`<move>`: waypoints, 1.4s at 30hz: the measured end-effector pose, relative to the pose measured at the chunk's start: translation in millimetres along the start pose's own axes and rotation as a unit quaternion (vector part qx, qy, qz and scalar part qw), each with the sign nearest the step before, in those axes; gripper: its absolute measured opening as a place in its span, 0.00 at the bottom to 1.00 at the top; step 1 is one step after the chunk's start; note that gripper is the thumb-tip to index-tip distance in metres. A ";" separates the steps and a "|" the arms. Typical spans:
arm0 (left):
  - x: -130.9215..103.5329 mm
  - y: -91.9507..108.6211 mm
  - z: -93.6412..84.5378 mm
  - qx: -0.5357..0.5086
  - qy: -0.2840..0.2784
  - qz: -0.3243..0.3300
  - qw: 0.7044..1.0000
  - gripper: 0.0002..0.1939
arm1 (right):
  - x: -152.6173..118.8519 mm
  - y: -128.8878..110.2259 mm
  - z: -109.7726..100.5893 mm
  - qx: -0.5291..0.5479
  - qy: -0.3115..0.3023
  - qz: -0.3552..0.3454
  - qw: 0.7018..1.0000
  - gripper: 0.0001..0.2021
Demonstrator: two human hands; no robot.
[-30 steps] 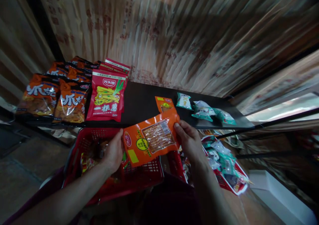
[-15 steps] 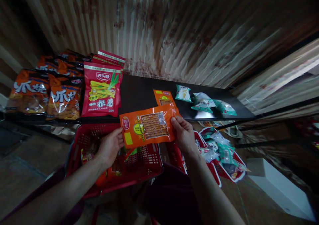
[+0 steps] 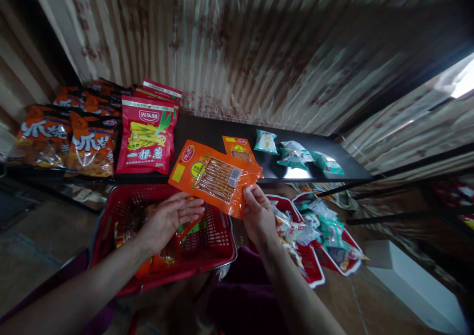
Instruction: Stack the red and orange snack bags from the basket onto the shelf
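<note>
The orange packet [image 3: 218, 179] hides the lower part of a second packet [image 3: 239, 150], the left hand [image 3: 168, 219] covers some of the red basket's [image 3: 222, 236] inside, and blurred goods [image 3: 468, 222] run off the right edge.

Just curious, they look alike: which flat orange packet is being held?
The front packet, in the right hand; the rear packet is on the shelf.

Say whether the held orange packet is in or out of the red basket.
Out: the right hand holds up the orange packet by one end, and the red basket shows below it.
</note>
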State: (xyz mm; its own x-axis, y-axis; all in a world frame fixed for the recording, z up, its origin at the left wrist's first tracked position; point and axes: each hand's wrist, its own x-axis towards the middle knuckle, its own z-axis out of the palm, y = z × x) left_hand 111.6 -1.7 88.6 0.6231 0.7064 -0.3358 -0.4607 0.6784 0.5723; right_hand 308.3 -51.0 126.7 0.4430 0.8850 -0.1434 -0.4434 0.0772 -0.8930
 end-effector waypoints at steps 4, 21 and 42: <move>-2.1 5.1 1.6 0.010 0.001 0.004 1.000 0.13 | 6.6 -2.2 3.2 0.024 0.011 0.018 1.000 0.09; 6.8 11.0 -11.4 -0.059 -0.026 -0.014 0.998 0.30 | 17.8 7.5 -1.6 -0.086 0.012 -0.095 0.992 0.07; 16.4 4.0 -4.4 -0.049 0.170 -0.017 0.984 0.13 | -9.4 28.8 9.3 -0.578 -0.400 -0.270 0.658 0.14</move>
State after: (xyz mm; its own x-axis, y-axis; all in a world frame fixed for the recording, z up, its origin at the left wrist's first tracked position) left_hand 117.2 13.6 82.1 0.3988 0.6979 -0.5949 -0.5121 0.7076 0.4868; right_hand 284.1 -52.9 106.3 -0.4646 0.8656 0.1865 0.7038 0.4888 -0.5155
